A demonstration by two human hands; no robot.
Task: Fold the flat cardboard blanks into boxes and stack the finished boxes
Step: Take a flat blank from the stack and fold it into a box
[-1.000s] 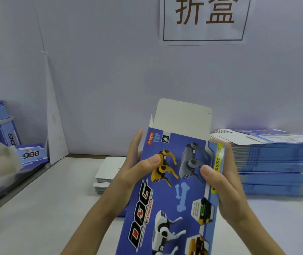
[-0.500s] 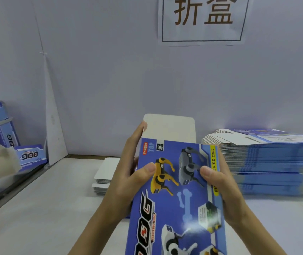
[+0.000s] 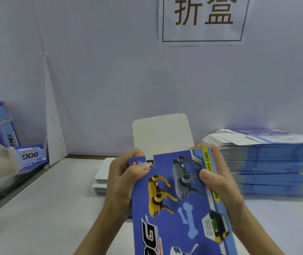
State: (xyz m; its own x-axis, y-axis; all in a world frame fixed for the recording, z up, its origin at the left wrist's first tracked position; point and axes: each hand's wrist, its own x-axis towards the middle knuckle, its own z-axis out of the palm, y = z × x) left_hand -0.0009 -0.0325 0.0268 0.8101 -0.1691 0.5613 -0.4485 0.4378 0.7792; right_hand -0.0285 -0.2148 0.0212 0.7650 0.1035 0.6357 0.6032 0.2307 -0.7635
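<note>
I hold a blue cardboard box (image 3: 180, 199) printed with robot dogs upright in front of me, its white top flap (image 3: 162, 135) standing up behind it. My left hand (image 3: 123, 183) grips the box's left edge near the top, thumb on the printed face and fingers curled behind. My right hand (image 3: 218, 186) grips the right edge the same way, thumb on the face. A tall stack of flat blue blanks (image 3: 268, 161) lies on the table to the right.
Finished blue boxes (image 3: 3, 129) are piled at the far left, with one lying flat (image 3: 31, 155) beside them. A low pile of white cards (image 3: 101, 177) sits behind my left hand. A wall with a paper sign (image 3: 202, 19) closes the back.
The box has come lower and closer to me. My left fingers, straight along the edge before, now curl behind it. The white top flap has tilted back and looks shorter.
</note>
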